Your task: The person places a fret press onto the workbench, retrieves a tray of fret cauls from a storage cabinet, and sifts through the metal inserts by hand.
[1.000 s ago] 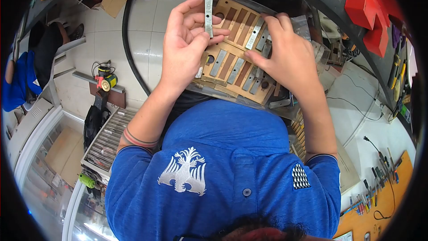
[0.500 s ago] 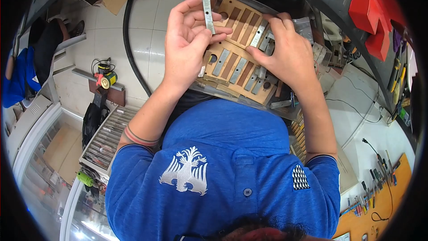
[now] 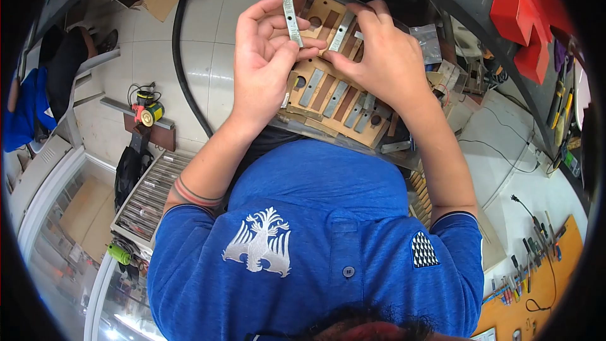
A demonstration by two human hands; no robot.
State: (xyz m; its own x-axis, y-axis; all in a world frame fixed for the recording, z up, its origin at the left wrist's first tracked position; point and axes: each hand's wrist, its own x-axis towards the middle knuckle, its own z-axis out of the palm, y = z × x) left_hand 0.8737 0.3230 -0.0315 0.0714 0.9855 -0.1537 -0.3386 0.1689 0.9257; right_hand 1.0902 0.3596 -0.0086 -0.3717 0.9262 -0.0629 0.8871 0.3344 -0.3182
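Observation:
My left hand [image 3: 265, 63] pinches a narrow grey metal bar [image 3: 290, 17], upright between thumb and fingers; it has a dark hole and stamped marks too small to read. The wooden board [image 3: 351, 123] lies in front of my body, with dark slots in two sections. Several similar bars [image 3: 309, 88] sit in its lower section. My right hand [image 3: 385, 57] reaches over the upper section [image 3: 323, 7], with thumb and fingertips at the ends of another metal bar [image 3: 341, 33]. The palm hides the right part of that section.
A black hose [image 3: 180, 57] runs over the tiled floor to the left. A yellow-and-red power tool [image 3: 148, 110] stands near a slatted rack [image 3: 154, 192]. Clear plastic bags [image 3: 424, 43] lie right of the board. Hand tools [image 3: 530, 265] line an orange panel.
My right hand has moved left across the upper section, and the metal bar at its fingertips now lies further left. My left hand still holds its bar, tilted slightly more.

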